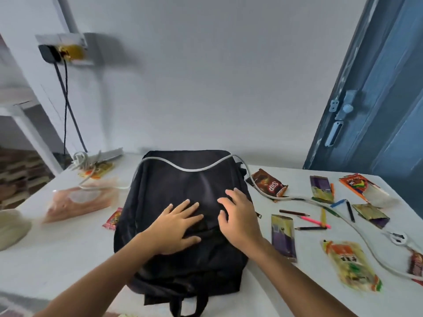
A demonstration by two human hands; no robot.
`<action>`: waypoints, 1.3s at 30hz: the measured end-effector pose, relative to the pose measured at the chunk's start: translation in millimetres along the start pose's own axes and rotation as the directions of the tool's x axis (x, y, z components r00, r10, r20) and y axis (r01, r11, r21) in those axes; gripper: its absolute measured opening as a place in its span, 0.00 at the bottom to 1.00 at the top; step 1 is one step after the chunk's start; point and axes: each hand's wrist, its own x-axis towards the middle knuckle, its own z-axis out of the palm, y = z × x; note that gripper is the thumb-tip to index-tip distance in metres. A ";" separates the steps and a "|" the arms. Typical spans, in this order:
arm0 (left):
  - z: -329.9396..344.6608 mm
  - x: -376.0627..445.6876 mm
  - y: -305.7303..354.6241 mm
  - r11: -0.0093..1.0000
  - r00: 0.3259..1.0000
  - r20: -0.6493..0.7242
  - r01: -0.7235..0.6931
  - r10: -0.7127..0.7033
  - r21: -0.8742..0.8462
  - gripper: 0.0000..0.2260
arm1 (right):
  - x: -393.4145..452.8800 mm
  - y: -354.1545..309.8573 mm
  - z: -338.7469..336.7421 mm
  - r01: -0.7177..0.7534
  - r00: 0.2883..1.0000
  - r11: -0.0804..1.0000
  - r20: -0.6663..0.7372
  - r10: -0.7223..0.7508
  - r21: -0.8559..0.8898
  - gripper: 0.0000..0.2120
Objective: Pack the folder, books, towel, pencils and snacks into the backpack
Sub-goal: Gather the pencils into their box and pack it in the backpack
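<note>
Black fabric of the backpack [183, 202] lies flat in the middle of the white table [57, 252], its straps toward me and its top toward the wall. I think it lies this way so I can find the zipper, because I see no opening yet and nothing looks packed. A grey cable [187, 169] runs across its far end and then over the table on my right, so it may get in the way when I lift the flap.

My left hand [177, 227] rests on the fabric with the fingers spread and almost straight; it holds nothing and only presses the cloth. My right hand [238, 216] is just beside it, a little apart, with fingers more bent, the tips touching the bag as if feeling for the zipper. It also grips nothing.

On my right the pencils [311, 221] lie scattered near the snack packets [351, 265], and a brown wrapper [269, 185] is near the far right corner of the bag. On my left sits a pinkish plastic bag [80, 202]; what is inside is too blurred to tell. I cannot make out the folder, the books or the towel for sure.
</note>
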 end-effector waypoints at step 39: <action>-25.1 255.7 230.5 0.924 0.963 -0.254 -0.175 0.089 -0.341 0.20 | -1.8 348.8 -156.9 -0.513 0.858 0.845 0.125 0.498 0.150 0.10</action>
